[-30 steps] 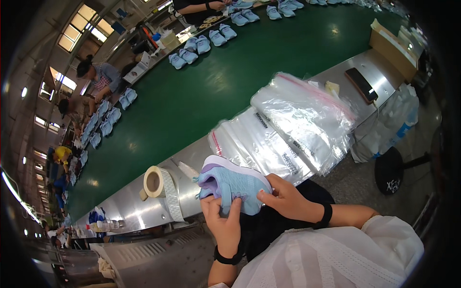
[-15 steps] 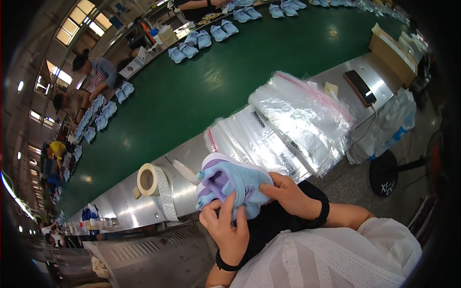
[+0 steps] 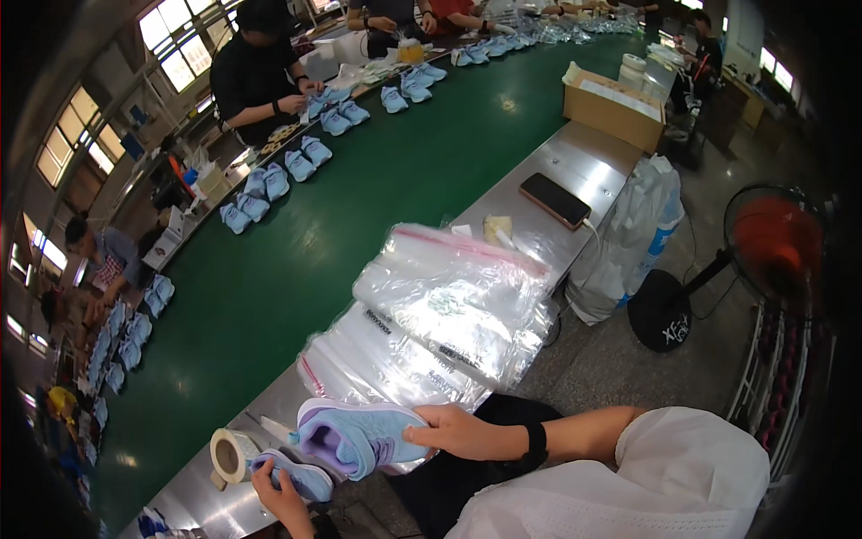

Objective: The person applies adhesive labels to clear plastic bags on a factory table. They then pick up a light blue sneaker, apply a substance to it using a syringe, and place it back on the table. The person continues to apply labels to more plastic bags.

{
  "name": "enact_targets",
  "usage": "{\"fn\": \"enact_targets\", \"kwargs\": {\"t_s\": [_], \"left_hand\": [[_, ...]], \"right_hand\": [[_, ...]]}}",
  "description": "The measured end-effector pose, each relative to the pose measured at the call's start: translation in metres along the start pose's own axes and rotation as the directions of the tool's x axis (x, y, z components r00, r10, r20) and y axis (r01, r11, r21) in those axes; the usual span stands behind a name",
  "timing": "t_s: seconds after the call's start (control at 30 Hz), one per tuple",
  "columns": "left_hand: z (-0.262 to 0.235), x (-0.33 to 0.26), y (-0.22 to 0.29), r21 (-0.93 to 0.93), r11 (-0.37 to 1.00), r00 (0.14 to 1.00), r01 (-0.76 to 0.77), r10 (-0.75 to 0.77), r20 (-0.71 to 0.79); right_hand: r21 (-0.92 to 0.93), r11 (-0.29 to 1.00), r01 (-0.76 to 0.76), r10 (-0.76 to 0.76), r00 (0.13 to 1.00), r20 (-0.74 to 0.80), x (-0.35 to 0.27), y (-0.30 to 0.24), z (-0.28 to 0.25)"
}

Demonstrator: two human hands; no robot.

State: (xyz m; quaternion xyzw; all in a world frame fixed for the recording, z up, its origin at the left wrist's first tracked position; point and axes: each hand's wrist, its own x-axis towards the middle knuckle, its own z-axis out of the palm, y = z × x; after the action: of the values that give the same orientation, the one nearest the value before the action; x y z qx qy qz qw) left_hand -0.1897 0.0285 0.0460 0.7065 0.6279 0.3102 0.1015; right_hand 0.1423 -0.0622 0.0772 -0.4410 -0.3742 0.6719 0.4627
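Observation:
My right hand [image 3: 469,434] grips a light blue shoe [image 3: 400,422] by its toe end, thumb on the upper. This shoe has a lavender lining and a white sole, and its opening is turned toward me. To its lower left, my left hand [image 3: 285,505] is closed on the heel end of a second blue shoe [image 3: 312,481], which sits lower and partly behind the fingers. Beyond both shoes, a stack of clear plastic bags [image 3: 422,328] with pink edge strips lies on the metal ledge. A roll of stickers [image 3: 232,455] stands left of the second shoe.
A green conveyor belt [image 3: 359,216] runs past the metal ledge, with rows of blue shoes [image 3: 269,182] on its far side and co-workers [image 3: 260,76] behind. On the ledge are a phone [image 3: 555,199] and a cardboard box [image 3: 615,112]. A floor fan [image 3: 777,242] stands right.
My view has swung right. The shoes, held together before, are now apart: my left hand has moved down and left with one, while my right hand keeps the other.

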Motion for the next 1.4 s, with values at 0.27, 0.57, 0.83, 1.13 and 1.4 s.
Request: {"fn": "enact_targets", "kwargs": {"t_s": [0.27,0.57,0.83,1.13,1.4], "left_hand": [[0.015,-0.060,0.132,-0.678,0.704,0.973,0.213,-0.085,0.217],[0.044,-0.067,0.210,-0.855,0.207,0.876,0.475,-0.203,0.437],[0.075,-0.071,0.162,-0.730,0.625,0.926,0.276,0.031,0.376],[0.125,-0.053,0.183,-0.762,-0.144,0.771,0.631,0.010,0.636],[0.142,-0.059,0.160,-0.769,-0.130,0.779,0.626,0.054,0.625]], "right_hand": [[0.000,0.999,0.055,-0.054,0.991,-0.125,0.003,0.009,-0.001],[-0.471,0.798,0.377,-0.395,0.917,0.065,-0.015,0.004,0.015],[-0.775,0.616,0.142,-0.729,0.477,-0.492,-0.008,-0.096,-0.190],[-0.916,0.340,-0.211,-0.584,0.716,-0.382,0.048,-0.034,-0.305],[-0.852,0.460,-0.250,-0.386,0.808,-0.445,0.029,-0.069,-0.299]]}}
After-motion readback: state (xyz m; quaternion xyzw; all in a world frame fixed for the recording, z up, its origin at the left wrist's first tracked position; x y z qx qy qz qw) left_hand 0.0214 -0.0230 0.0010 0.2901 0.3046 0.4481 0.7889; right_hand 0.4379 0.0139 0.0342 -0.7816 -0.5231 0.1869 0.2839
